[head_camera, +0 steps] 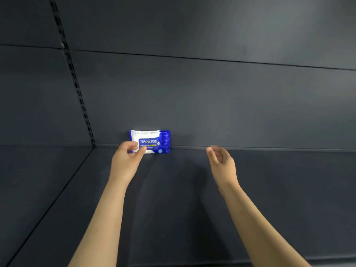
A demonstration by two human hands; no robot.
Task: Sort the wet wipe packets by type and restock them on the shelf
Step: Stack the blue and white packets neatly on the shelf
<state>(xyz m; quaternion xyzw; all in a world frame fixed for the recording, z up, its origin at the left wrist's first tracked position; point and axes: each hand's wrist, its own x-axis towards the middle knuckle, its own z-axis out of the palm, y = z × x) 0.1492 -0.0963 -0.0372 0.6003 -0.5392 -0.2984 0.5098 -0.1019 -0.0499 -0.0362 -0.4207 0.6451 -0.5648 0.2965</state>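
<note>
My left hand (126, 158) pinches the blue-and-white plastic wipe packet (156, 139), long axis sideways; my right hand (221, 158) is relaxed, empty, farther off.

Blue-and-white wipe packet (154, 140) up on the shelf (173, 189)!
It stands on its long edge, "75%" label facing out, right against the back panel (212, 103).

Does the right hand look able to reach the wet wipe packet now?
Probably yes: only bare shelf lies between the right hand and the wet wipe packet, whose right end is free; the left hand grips its left end.
</note>
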